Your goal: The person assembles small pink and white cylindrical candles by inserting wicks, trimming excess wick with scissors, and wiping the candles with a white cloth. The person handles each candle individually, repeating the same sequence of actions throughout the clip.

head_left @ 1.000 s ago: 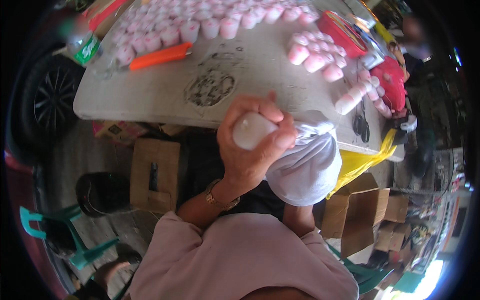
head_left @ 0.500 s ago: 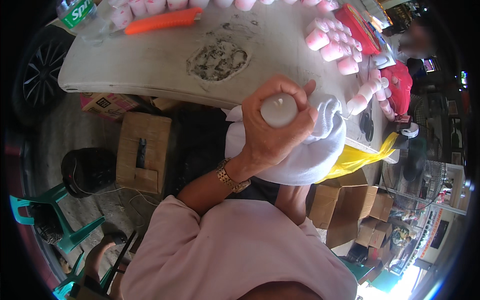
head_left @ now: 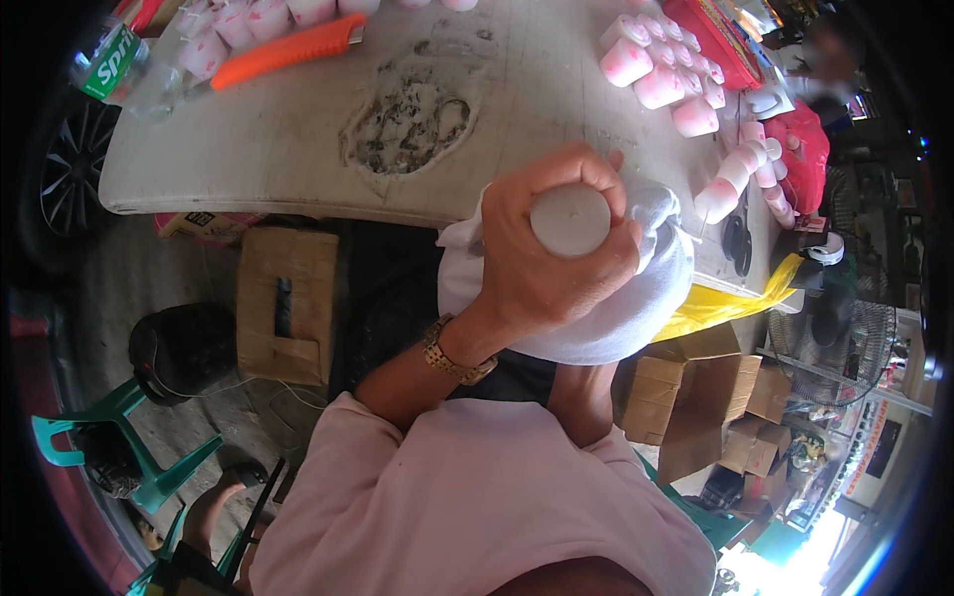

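Note:
My left hand [head_left: 552, 263], with a gold watch [head_left: 455, 356] on its wrist, is closed round a white candle [head_left: 570, 221]. The candle's round end faces up, with a small mark at its centre. Below and beside that hand bunches a white cloth [head_left: 606, 320]. My right forearm [head_left: 582, 399] runs up under the cloth, which hides the right hand and its fingers. Pink-and-white candles [head_left: 660, 87] stand grouped on the worn white table [head_left: 268, 149], and others lie in rows [head_left: 735, 171] at its right side.
An orange-handled tool [head_left: 288, 52] and a clear bottle [head_left: 111, 65] lie at the table's far left. Dark-handled scissors [head_left: 737, 244] rest near the right edge, above a yellow plastic bag [head_left: 730, 310]. Cardboard boxes [head_left: 288, 308] stand on both sides below; a green chair [head_left: 139, 447] is at left.
My left hand has turned the candle slightly: the wick that stuck up before now shows only as a small mark. The view has shifted a little, and the cloth has moved slightly.

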